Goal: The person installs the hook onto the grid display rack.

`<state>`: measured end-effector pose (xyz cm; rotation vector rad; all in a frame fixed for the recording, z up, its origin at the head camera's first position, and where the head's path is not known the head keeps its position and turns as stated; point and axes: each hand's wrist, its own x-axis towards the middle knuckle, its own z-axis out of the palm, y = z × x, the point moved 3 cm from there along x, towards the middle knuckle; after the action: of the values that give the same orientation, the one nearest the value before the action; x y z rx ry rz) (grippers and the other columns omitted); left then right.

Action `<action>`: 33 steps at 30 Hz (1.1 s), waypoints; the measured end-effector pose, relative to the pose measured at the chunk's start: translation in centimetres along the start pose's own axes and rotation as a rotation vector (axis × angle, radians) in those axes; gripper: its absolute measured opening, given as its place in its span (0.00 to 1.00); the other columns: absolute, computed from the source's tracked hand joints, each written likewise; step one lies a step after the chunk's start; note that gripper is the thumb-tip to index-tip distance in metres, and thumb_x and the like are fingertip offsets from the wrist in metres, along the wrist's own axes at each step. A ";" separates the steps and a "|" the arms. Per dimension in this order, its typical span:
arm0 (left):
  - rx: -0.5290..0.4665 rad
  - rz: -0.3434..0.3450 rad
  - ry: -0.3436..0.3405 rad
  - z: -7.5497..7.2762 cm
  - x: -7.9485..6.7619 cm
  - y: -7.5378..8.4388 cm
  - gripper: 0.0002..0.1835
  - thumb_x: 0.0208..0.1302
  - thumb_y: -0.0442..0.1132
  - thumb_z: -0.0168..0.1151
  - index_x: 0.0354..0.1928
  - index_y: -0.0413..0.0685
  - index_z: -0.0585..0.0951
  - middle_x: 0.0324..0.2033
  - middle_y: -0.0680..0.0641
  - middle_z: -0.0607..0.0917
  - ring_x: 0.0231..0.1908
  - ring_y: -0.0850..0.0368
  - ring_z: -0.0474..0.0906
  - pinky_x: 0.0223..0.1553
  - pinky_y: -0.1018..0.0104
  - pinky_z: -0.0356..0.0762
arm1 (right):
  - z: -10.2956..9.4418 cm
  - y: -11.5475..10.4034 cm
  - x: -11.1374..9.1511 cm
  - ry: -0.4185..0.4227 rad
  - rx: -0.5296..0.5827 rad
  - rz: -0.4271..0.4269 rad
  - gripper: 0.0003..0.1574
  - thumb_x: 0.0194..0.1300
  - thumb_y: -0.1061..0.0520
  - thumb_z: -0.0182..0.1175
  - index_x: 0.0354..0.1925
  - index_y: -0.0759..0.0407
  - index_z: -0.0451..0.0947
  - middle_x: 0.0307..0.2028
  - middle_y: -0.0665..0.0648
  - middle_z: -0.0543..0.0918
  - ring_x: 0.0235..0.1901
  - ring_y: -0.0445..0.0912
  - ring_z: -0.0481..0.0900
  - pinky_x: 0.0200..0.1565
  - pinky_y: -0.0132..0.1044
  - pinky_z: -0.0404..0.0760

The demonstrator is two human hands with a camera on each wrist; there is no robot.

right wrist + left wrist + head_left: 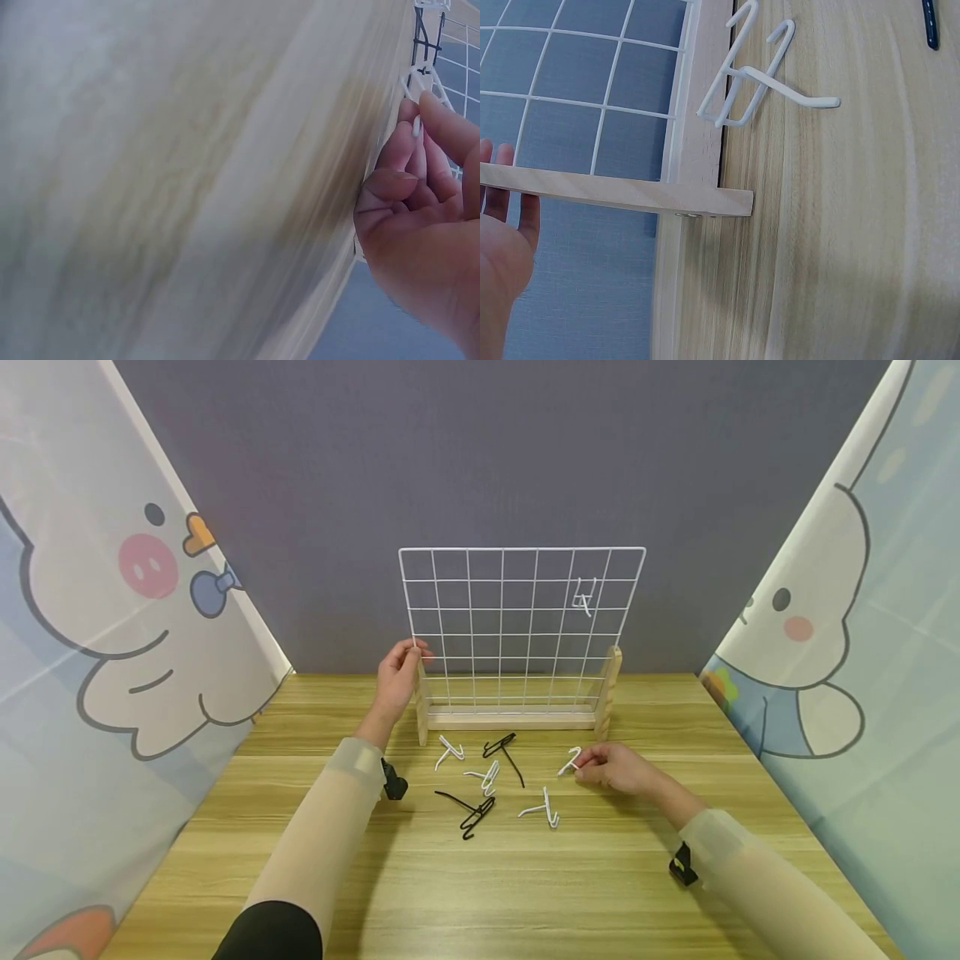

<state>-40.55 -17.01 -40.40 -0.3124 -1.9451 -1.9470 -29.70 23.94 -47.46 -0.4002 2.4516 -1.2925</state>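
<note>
A white wire grid panel [521,549] stands in a wooden stand [510,721] at the back of the table. My left hand [397,677] holds the stand's left upright [615,190], with fingers behind it in the left wrist view. My right hand [618,768] pinches a white wire hook [568,762] low over the table, right of the other hooks; the fingers partly cover it in the right wrist view. Another white hook [583,602] hangs on the grid's upper right. A loose white hook [784,88] lies near the stand's left end.
On the table [480,893] between my hands lie two black hooks [480,812] and several white hooks, including one [547,810] near the front. A grey partition [495,452] rises behind the stand. Cartoon-printed cloths hang at both sides.
</note>
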 end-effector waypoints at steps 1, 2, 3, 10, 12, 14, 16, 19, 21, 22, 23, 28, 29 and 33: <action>-0.003 -0.003 -0.001 0.0 0.0 0.1 0.19 0.87 0.38 0.51 0.62 0.26 0.79 0.55 0.26 0.86 0.44 0.69 0.86 0.36 0.75 0.72 | 0.0 0.1 0.0 0.007 0.008 0.009 0.14 0.75 0.59 0.69 0.52 0.68 0.84 0.39 0.55 0.85 0.34 0.41 0.76 0.33 0.31 0.76; -0.009 -0.007 -0.002 0.0 -0.1 0.2 0.19 0.87 0.37 0.51 0.62 0.26 0.79 0.55 0.24 0.86 0.44 0.69 0.86 0.35 0.75 0.71 | -0.1 0.1 0.0 0.012 0.011 0.012 0.15 0.76 0.59 0.69 0.53 0.69 0.84 0.40 0.55 0.85 0.34 0.42 0.76 0.33 0.31 0.76; -0.013 -0.010 -0.003 0.0 -0.1 0.3 0.19 0.87 0.37 0.50 0.62 0.25 0.78 0.55 0.23 0.85 0.44 0.70 0.86 0.34 0.75 0.70 | -0.1 0.1 0.0 0.021 0.018 0.023 0.14 0.76 0.58 0.69 0.53 0.68 0.84 0.40 0.55 0.85 0.35 0.42 0.76 0.33 0.31 0.76; -0.008 -0.024 -0.007 0.2 -0.3 0.7 0.17 0.87 0.35 0.49 0.61 0.26 0.79 0.57 0.19 0.82 0.42 0.69 0.85 0.31 0.74 0.68 | 0.1 0.0 0.0 0.032 0.018 0.012 0.16 0.76 0.58 0.69 0.54 0.69 0.84 0.41 0.57 0.87 0.35 0.43 0.77 0.32 0.32 0.76; -0.007 -0.019 -0.006 0.1 -0.3 0.7 0.17 0.88 0.36 0.50 0.60 0.28 0.80 0.57 0.20 0.83 0.42 0.69 0.85 0.30 0.75 0.67 | 0.1 0.0 0.0 0.030 0.019 0.009 0.15 0.76 0.58 0.69 0.54 0.69 0.84 0.41 0.57 0.87 0.35 0.43 0.77 0.32 0.32 0.76; -0.007 -0.015 -0.002 0.1 -0.3 0.5 0.16 0.88 0.38 0.51 0.60 0.31 0.81 0.56 0.21 0.84 0.43 0.68 0.85 0.30 0.75 0.67 | 0.1 0.0 0.0 0.021 0.015 0.006 0.15 0.76 0.59 0.68 0.54 0.69 0.84 0.40 0.57 0.87 0.34 0.43 0.78 0.32 0.32 0.77; -0.005 -0.010 0.001 0.0 -0.2 0.3 0.16 0.88 0.39 0.51 0.59 0.31 0.81 0.56 0.22 0.85 0.43 0.67 0.86 0.31 0.75 0.67 | 0.1 0.0 0.0 0.014 0.019 0.018 0.15 0.76 0.59 0.68 0.54 0.68 0.85 0.39 0.56 0.87 0.33 0.42 0.78 0.31 0.32 0.76; 0.006 -0.001 -0.001 -0.1 -0.1 0.0 0.17 0.87 0.39 0.52 0.59 0.31 0.80 0.55 0.24 0.85 0.44 0.65 0.87 0.33 0.75 0.69 | 0.0 0.1 0.0 -0.003 0.032 0.031 0.14 0.76 0.60 0.66 0.54 0.68 0.85 0.37 0.56 0.86 0.32 0.42 0.77 0.31 0.32 0.76; 0.011 0.005 -0.004 -0.1 -0.1 0.0 0.17 0.87 0.39 0.52 0.60 0.30 0.80 0.54 0.24 0.86 0.45 0.64 0.87 0.34 0.74 0.70 | 0.0 0.2 0.1 -0.013 0.046 0.036 0.15 0.76 0.60 0.66 0.54 0.69 0.84 0.36 0.56 0.85 0.31 0.42 0.77 0.30 0.32 0.76; 0.016 0.006 -0.006 -0.2 -0.1 -0.1 0.17 0.87 0.39 0.52 0.59 0.32 0.81 0.54 0.25 0.86 0.45 0.64 0.86 0.34 0.74 0.70 | 0.1 0.2 0.1 -0.018 0.052 0.034 0.15 0.76 0.60 0.66 0.55 0.69 0.84 0.36 0.56 0.86 0.31 0.42 0.77 0.30 0.32 0.76; 0.018 0.007 -0.008 -0.2 -0.2 -0.1 0.16 0.87 0.39 0.52 0.59 0.33 0.82 0.54 0.25 0.86 0.45 0.64 0.86 0.34 0.74 0.70 | 0.1 0.1 0.1 -0.020 0.058 0.032 0.16 0.76 0.60 0.66 0.55 0.70 0.84 0.37 0.56 0.86 0.31 0.42 0.77 0.30 0.32 0.76; 0.017 0.010 -0.007 -0.1 -0.1 -0.1 0.14 0.87 0.39 0.52 0.56 0.38 0.83 0.54 0.25 0.86 0.45 0.64 0.85 0.34 0.74 0.70 | 0.5 -0.6 0.0 -0.002 0.094 0.028 0.19 0.78 0.57 0.66 0.59 0.70 0.83 0.41 0.59 0.87 0.33 0.43 0.77 0.31 0.32 0.77; 0.012 0.011 -0.006 -0.1 -0.1 -0.1 0.14 0.87 0.39 0.52 0.57 0.35 0.82 0.54 0.25 0.86 0.45 0.65 0.86 0.36 0.74 0.71 | 0.7 -0.9 0.0 0.006 0.102 0.024 0.20 0.78 0.57 0.66 0.60 0.70 0.82 0.43 0.59 0.87 0.34 0.44 0.78 0.32 0.32 0.78; 0.002 0.017 -0.006 0.0 -0.1 -0.1 0.17 0.87 0.38 0.52 0.60 0.29 0.80 0.54 0.25 0.86 0.50 0.52 0.89 0.38 0.73 0.72 | 1.0 -1.7 0.2 0.037 0.143 -0.008 0.21 0.79 0.59 0.65 0.62 0.72 0.79 0.48 0.65 0.86 0.39 0.47 0.80 0.38 0.34 0.84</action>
<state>-40.53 -17.03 -40.52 -0.3338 -1.9416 -1.9356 -29.32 22.16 -46.58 -0.3523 2.3703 -1.4800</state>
